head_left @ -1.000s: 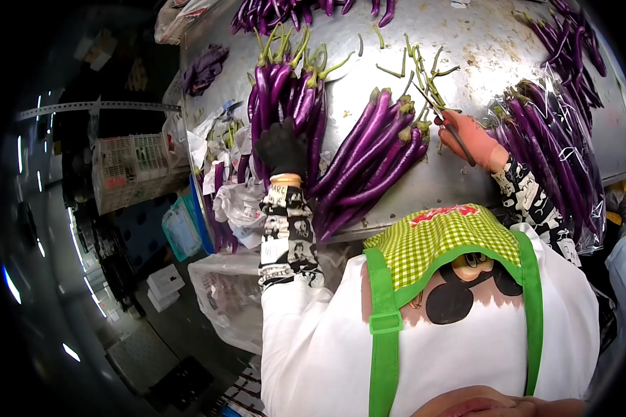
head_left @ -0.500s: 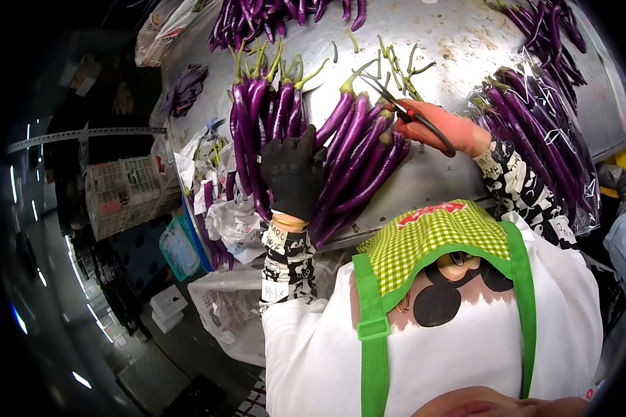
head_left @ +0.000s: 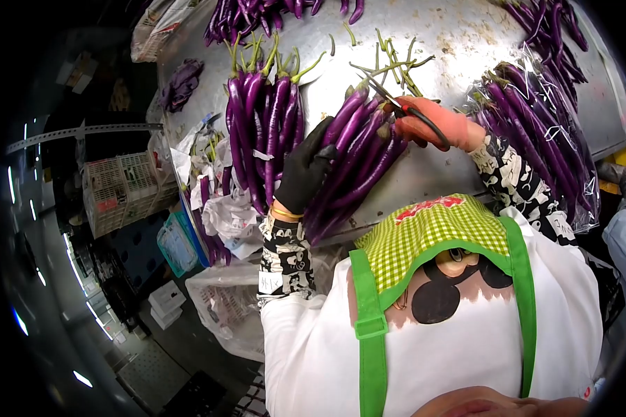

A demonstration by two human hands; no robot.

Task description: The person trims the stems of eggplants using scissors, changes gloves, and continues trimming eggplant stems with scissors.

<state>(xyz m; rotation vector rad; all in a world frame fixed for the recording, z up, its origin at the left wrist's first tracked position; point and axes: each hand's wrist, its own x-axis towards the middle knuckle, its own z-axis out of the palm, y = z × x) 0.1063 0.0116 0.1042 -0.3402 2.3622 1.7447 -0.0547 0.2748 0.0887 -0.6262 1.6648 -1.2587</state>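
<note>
The right hand, in an orange glove, is clamped on the scissors, their blades near the top of an eggplant bunch lying on the table. Against the bunch's left side rests the black-gloved left hand (whether its fingers close around an eggplant, I cannot tell). Loose green stems lie just beyond the blades. Long-stemmed eggplants sit to the left, eggplants in clear plastic to the right.

Strong glare whitens the metal table, while the curved fisheye edges darken to black.
</note>
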